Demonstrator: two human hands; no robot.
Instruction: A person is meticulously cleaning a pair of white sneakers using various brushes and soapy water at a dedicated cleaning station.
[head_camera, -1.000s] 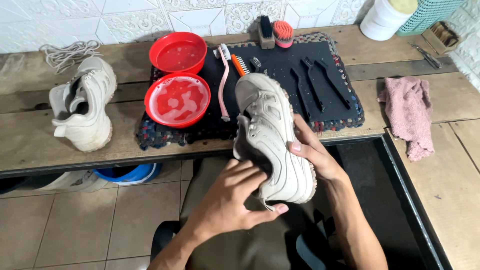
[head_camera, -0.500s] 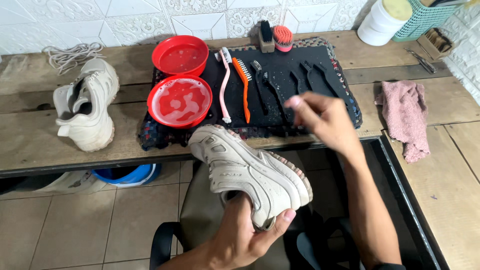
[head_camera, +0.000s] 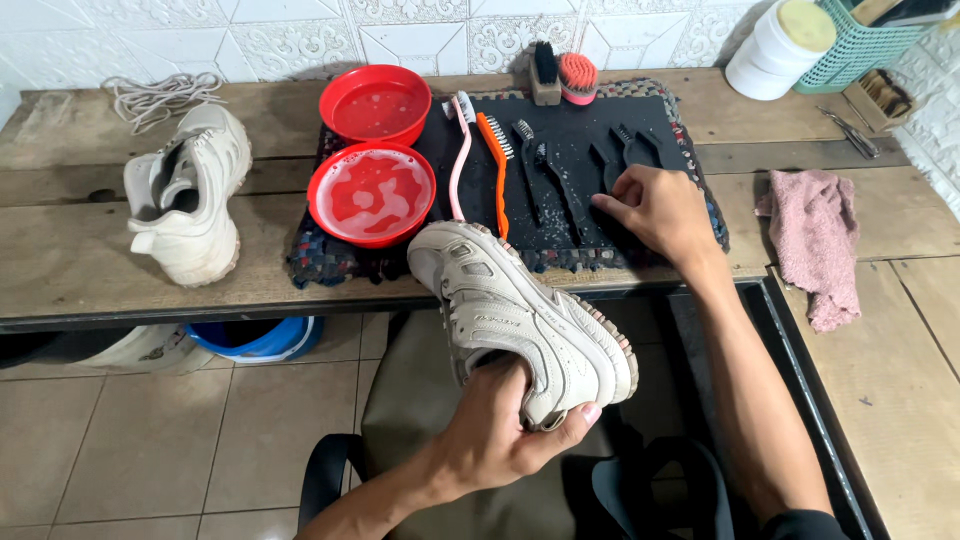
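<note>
Clenched around the heel of a cream leather sneaker (head_camera: 520, 320), the left hand (head_camera: 500, 435) holds it toe-up at 6 o'clock below the bench. Right hand (head_camera: 655, 210), unclenched, reaches black brushes (head_camera: 560, 185) at 1 o'clock. Two red plastic bowls (head_camera: 372, 195) at 11 o'clock hold soapy water.

Two red bowls (head_camera: 372, 150) of soapy water (touching), a pink cloth (head_camera: 815, 240), loose laces (head_camera: 160, 95).

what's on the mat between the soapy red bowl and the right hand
In the head view, a pink toothbrush, an orange brush and two black brushes lie between the red bowl and the right hand.
</note>
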